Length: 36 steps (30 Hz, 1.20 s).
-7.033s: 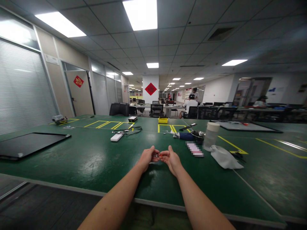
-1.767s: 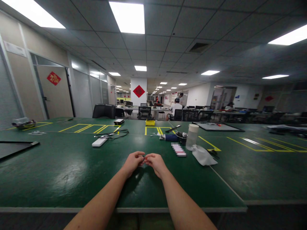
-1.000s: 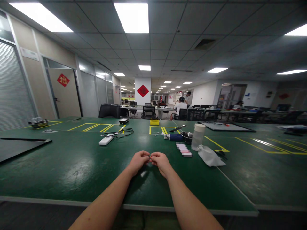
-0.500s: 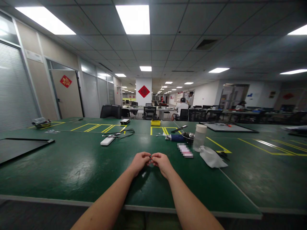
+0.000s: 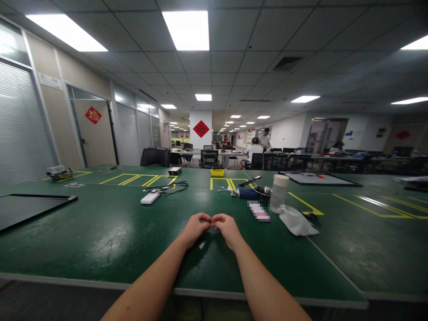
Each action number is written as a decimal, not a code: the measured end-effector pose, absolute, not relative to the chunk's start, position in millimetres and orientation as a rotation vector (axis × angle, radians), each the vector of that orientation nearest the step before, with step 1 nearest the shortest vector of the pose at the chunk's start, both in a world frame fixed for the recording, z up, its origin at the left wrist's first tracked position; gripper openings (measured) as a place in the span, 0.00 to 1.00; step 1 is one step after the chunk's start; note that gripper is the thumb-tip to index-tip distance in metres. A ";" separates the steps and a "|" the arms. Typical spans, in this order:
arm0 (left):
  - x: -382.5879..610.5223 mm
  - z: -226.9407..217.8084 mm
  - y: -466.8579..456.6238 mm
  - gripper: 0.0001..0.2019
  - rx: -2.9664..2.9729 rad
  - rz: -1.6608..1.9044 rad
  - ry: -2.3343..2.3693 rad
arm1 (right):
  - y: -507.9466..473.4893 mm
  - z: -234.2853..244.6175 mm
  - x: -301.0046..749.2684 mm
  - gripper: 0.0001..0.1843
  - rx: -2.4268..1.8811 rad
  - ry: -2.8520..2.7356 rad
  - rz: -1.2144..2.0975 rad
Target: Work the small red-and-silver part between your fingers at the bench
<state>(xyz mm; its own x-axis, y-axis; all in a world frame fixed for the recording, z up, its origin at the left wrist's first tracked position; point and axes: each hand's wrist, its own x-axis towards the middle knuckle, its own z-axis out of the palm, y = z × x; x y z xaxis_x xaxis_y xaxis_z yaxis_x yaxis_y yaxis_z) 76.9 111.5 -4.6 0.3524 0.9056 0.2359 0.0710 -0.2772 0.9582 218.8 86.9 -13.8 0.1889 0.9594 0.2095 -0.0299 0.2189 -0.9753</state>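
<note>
Over the green table (image 5: 110, 240), my left hand (image 5: 195, 228) and my right hand (image 5: 227, 229) meet with their fingertips almost touching. Thumb and fingers of the right hand pinch a small orange piece (image 5: 214, 220). A small dark piece (image 5: 210, 221) shows at the left fingertips, pinched there. Both are tiny and mostly covered by the fingers, so their kind and whether they are joined cannot be made out.
To the right stand a frosted bottle (image 5: 278, 192), a crumpled white bag (image 5: 297, 220), a metal bowl (image 5: 263, 192) and a blurred pink item (image 5: 258, 211). Left of centre lies a white power strip (image 5: 150, 197) with black cables. A yellow box (image 5: 217, 172) sits farther back.
More of the orange piece and the dark piece shows between my fingertips now. Both hands stay in nearly the same place; the view has shifted very slightly.
</note>
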 end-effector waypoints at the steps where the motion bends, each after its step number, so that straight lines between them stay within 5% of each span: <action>1: 76.5 -4.4 111.5 0.10 1.652 1.076 0.904 | 86.5 -13.4 218.8 0.10 -1.100 -1.143 0.928; 36: 76.7 -2.8 111.3 0.09 1.546 1.047 0.802 | 82.5 -12.5 219.6 0.07 -1.136 -1.270 0.856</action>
<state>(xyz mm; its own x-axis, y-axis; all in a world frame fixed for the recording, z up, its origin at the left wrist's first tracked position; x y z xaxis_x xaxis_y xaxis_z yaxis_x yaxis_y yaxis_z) 76.7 111.3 -2.8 0.3913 0.8953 0.2129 -0.0272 -0.2200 0.9751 219.6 82.5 -12.5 0.1423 0.9515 0.2728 0.1035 0.2598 -0.9601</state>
